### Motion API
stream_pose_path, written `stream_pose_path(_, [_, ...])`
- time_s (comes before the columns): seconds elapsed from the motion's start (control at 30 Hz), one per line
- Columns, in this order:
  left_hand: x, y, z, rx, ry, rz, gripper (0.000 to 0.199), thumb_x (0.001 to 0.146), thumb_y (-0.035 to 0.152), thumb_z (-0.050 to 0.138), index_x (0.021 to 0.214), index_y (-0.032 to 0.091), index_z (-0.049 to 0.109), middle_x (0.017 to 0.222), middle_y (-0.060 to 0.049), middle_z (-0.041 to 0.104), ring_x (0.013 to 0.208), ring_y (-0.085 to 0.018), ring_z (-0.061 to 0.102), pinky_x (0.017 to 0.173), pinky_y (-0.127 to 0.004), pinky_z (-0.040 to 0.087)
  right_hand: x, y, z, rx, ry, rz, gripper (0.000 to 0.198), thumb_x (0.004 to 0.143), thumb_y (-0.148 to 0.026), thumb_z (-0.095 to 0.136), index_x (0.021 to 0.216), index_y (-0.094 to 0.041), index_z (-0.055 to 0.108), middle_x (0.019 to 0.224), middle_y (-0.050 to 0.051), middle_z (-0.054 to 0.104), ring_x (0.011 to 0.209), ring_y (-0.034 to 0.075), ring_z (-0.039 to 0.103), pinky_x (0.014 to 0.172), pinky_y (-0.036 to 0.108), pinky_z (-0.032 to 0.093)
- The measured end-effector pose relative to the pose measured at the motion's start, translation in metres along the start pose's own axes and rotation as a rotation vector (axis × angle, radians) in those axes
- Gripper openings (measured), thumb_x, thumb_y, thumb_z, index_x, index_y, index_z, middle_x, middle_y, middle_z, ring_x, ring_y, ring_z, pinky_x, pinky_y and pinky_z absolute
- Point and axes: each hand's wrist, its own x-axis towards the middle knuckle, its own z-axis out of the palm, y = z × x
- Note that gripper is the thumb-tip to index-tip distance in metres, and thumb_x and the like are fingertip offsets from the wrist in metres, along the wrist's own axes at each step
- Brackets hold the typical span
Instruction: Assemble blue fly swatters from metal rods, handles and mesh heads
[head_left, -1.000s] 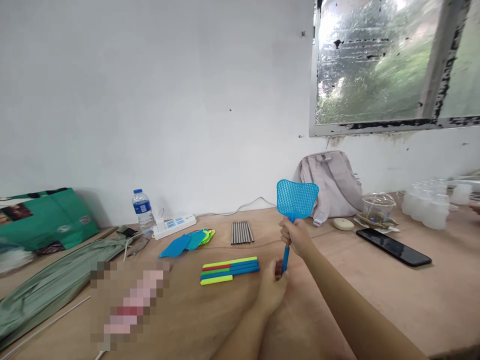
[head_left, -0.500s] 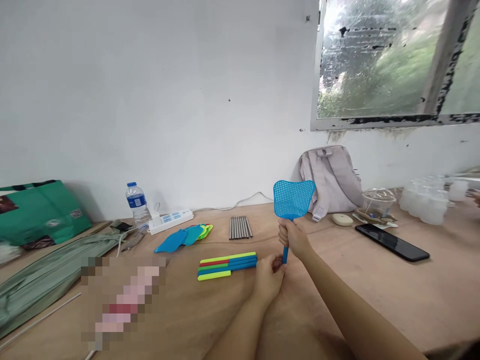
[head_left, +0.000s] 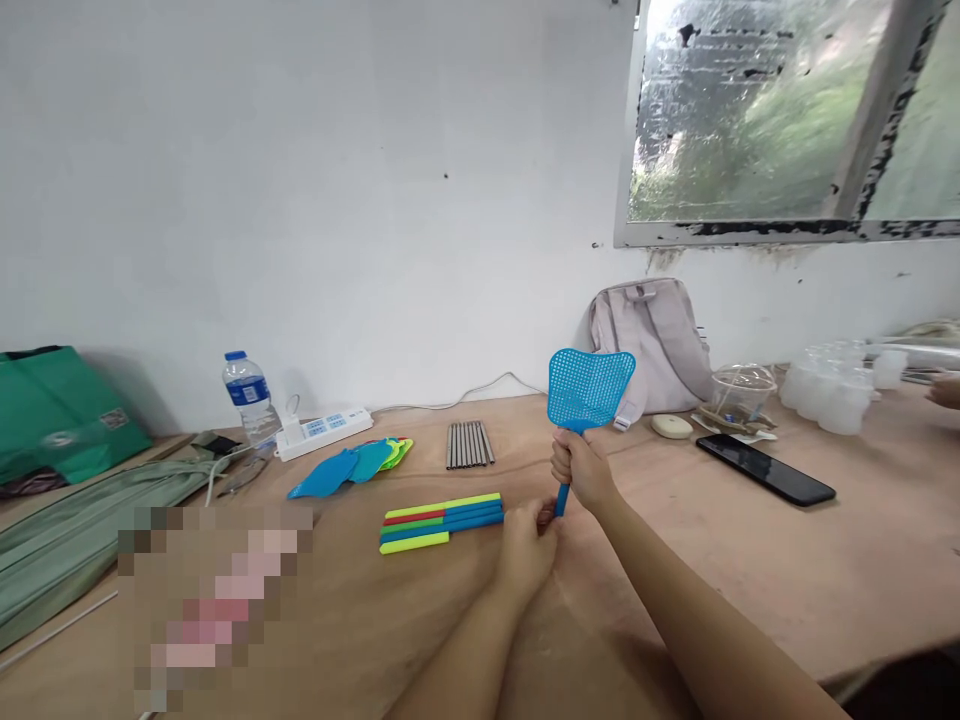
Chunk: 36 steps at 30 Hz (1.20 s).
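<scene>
Head view, right hand [head_left: 585, 470] gripping one swatter [head_left: 590, 390], left hand [head_left: 527, 545] below, hold unclear, one phone [head_left: 765, 469]

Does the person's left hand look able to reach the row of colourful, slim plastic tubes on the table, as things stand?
Probably yes: the left hand is right beside the nearest ends of the tubes, with nothing visible between. However, it may be busy steadying the blue plastic mesh fly swatter.

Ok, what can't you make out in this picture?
In the head view:
Blue flyswatter: upper handle hidden by the right hand.
Left hand: some fingers hidden by its back.
Green bag: cut off, left edge.
Other person's hand: cut off, right edge.
Pixelated patch: contents masked.
</scene>
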Motion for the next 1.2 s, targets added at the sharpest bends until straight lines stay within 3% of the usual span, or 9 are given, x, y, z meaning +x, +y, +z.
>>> stream_pose_path(0.17, [-0.002,0.007,0.004,0.004,-0.011,0.035,0.015,0.079,0.017,0.045,0.092,0.015,0.054,0.091,-0.006,0.061,0.083,-0.016,0.057,0.075,-0.029,0.046,0.004,0.005,0.008,0.005,-0.049,0.011,0.030,0.064,-0.028,0.053,0.048,-0.021,0.028,0.034,-0.013,0.020,0.027,0.001,0.013,0.029,0.016,0.007])
stream_pose_path(0.27, [-0.003,0.010,0.009,0.028,0.025,0.015,0.020,0.087,0.026,0.032,0.085,0.015,0.049,0.082,-0.006,0.058,0.078,-0.016,0.054,0.074,-0.031,0.044,0.006,0.009,0.013,0.020,-0.078,-0.005,0.030,0.064,-0.030,0.057,0.052,-0.020,0.030,0.038,-0.013,0.023,0.030,0.001,0.016,0.030,0.015,0.010])
stream_pose_path(0.4, [-0.007,0.013,0.013,-0.043,0.079,0.024,0.020,0.088,0.026,0.028,0.094,0.015,0.044,0.095,-0.010,0.056,0.088,-0.017,0.052,0.079,-0.031,0.040,0.004,0.015,0.011,0.127,-0.106,0.004,0.031,0.061,-0.030,0.062,0.056,-0.019,0.033,0.044,-0.012,0.027,0.034,0.001,0.019,0.033,0.014,0.014])
stream_pose_path(0.53, [-0.007,0.018,0.010,-0.085,0.106,0.044,0.021,0.087,0.027,0.032,0.099,0.015,0.045,0.101,-0.010,0.055,0.096,-0.018,0.050,0.085,-0.032,0.036,0.005,0.018,0.001,0.270,0.033,0.124,0.033,0.056,-0.024,0.063,0.056,-0.020,0.030,0.041,-0.013,0.024,0.033,0.001,0.014,0.030,0.014,0.013])
stream_pose_path(0.67, [-0.001,0.024,0.003,-0.053,0.045,0.036,0.023,0.085,0.027,0.035,0.098,0.017,0.050,0.100,-0.008,0.058,0.096,-0.019,0.050,0.084,-0.032,0.036,0.009,0.021,-0.009,0.262,0.171,0.153,0.038,0.056,-0.020,0.060,0.054,-0.022,0.022,0.036,-0.015,0.014,0.030,0.001,0.008,0.027,0.014,0.008])
stream_pose_path(0.8, [0.005,0.027,0.001,-0.031,-0.019,-0.122,0.021,0.084,0.027,0.037,0.092,0.017,0.053,0.081,-0.004,0.058,0.079,-0.017,0.052,0.072,-0.028,0.039,0.013,0.022,-0.012,0.249,0.247,0.178,0.037,0.053,-0.015,0.059,0.053,-0.022,0.023,0.034,-0.016,0.015,0.028,0.000,0.009,0.026,0.013,0.007])
stream_pose_path(0.97, [-0.001,0.025,0.004,-0.176,-0.065,-0.356,0.027,0.083,0.041,0.038,0.091,0.018,0.050,0.055,0.005,0.041,0.049,-0.010,0.040,0.050,-0.021,0.032,0.011,0.023,-0.011,0.241,0.266,0.232,0.037,0.052,-0.011,0.057,0.051,-0.022,0.022,0.034,-0.016,0.016,0.027,0.000,0.011,0.025,0.013,0.008])
stream_pose_path(1.07, [-0.008,0.027,0.001,-0.256,-0.120,-0.502,0.028,0.083,0.045,0.036,0.092,0.021,0.046,0.050,0.009,0.032,0.039,-0.006,0.027,0.042,-0.018,0.023,0.010,0.027,-0.010,0.230,0.273,0.268,0.031,0.054,-0.009,0.055,0.050,-0.021,0.027,0.032,-0.016,0.016,0.026,-0.001,0.011,0.025,0.012,0.008])
stream_pose_path(1.2, [-0.012,0.034,-0.005,-0.419,-0.173,-0.647,0.028,0.081,0.050,0.038,0.088,0.023,0.039,0.052,0.011,0.031,0.035,-0.002,0.019,0.040,-0.015,0.017,0.011,0.034,-0.010,0.216,0.267,0.317,0.019,0.058,-0.010,0.052,0.050,-0.018,0.037,0.031,-0.016,0.017,0.025,0.000,0.011,0.025,0.012,0.008])
